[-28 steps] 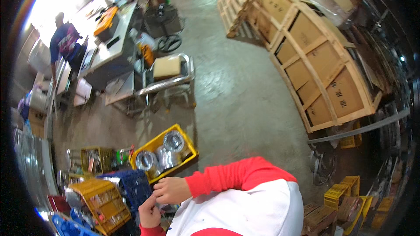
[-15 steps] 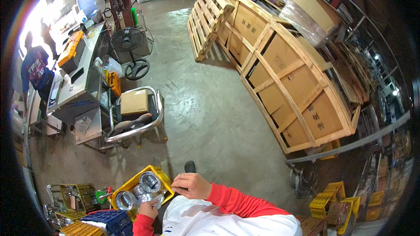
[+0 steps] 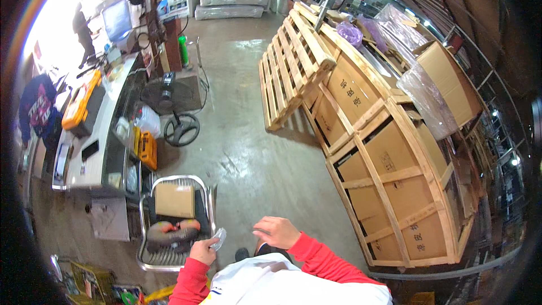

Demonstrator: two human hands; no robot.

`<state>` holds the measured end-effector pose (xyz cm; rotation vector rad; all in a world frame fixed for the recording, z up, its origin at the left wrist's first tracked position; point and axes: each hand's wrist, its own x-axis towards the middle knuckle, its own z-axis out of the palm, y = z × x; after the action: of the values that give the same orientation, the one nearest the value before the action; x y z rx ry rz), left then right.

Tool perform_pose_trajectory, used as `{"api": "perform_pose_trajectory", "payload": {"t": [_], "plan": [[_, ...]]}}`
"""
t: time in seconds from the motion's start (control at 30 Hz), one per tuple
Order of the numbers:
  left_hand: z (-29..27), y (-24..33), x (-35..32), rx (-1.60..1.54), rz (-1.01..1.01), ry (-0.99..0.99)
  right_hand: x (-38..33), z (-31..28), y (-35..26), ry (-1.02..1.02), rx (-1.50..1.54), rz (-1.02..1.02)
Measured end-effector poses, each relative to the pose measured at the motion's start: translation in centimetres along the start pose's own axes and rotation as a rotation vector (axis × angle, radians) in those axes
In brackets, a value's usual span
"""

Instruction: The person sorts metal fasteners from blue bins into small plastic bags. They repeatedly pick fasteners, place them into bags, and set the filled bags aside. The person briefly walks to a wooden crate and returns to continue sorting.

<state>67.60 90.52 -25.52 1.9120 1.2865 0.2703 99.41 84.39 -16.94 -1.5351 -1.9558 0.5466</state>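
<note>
My left hand (image 3: 202, 252) is closed around a small clear plastic piece (image 3: 219, 239), whose exact kind I cannot make out. It is held low, beside the right armrest of a metal-framed chair (image 3: 209, 209). On the chair's seat lie a closed cardboard box (image 3: 175, 200) and a pair of dark shoes with orange parts (image 3: 173, 234). My right hand (image 3: 278, 231) hovers in front of my body, its fingers stretched toward the left with nothing seen in them. The two hands are apart.
On the right stand a large wooden crate (image 3: 389, 175) and a leaning pallet (image 3: 293, 68). At left are a workbench (image 3: 116, 113) with an orange-and-black toolbox (image 3: 82, 101), a black fan (image 3: 167, 93) and a person (image 3: 39, 104). Yellow crates (image 3: 93, 282) sit at lower left.
The view has shifted forward, and the yellow crate with clear rolls near my left hand has mostly left it. My left hand has come out of that crate, holding clear plastic.
</note>
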Motion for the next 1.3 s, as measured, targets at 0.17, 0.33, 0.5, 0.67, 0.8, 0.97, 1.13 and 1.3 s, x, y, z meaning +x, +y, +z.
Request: {"api": "perform_pose_trajectory", "payload": {"t": [0.17,0.33,0.5,0.67,0.8,0.97,1.13,1.3], "plan": [[2.1,-6.2,19.3,-0.253,-0.328,-0.055,7.7,-5.9,13.0,0.142,-0.183,0.200],[5.2,-14.3,30.5,-0.499,-0.883,0.112,17.9,-13.6,25.3,0.275,-0.185,0.336],[3.3,-12.0,37.8,-0.556,-1.010,0.052,36.3,-21.9,34.4,0.141,-0.385,0.233],[2.1,-8.5,53.0,-0.599,-0.982,-0.003,59.1,-26.6,41.8,0.238,-0.245,-0.190],[0.0,-8.0,68.4,-0.585,-0.954,-0.058,74.7,-30.0,49.5,0.183,-0.349,-0.228],[-7.0,-7.1,92.3,-0.560,-0.876,-0.075,89.7,-34.6,58.4,0.106,-0.376,-0.074],[-16.9,-6.1,119.8,-0.546,-0.700,0.066,99.2,-37.4,66.5,0.085,-0.303,0.092],[-27.4,-3.6,146.6,-0.514,-0.464,0.228,108.3,-38.2,77.6,0.098,-0.231,0.361]]}}
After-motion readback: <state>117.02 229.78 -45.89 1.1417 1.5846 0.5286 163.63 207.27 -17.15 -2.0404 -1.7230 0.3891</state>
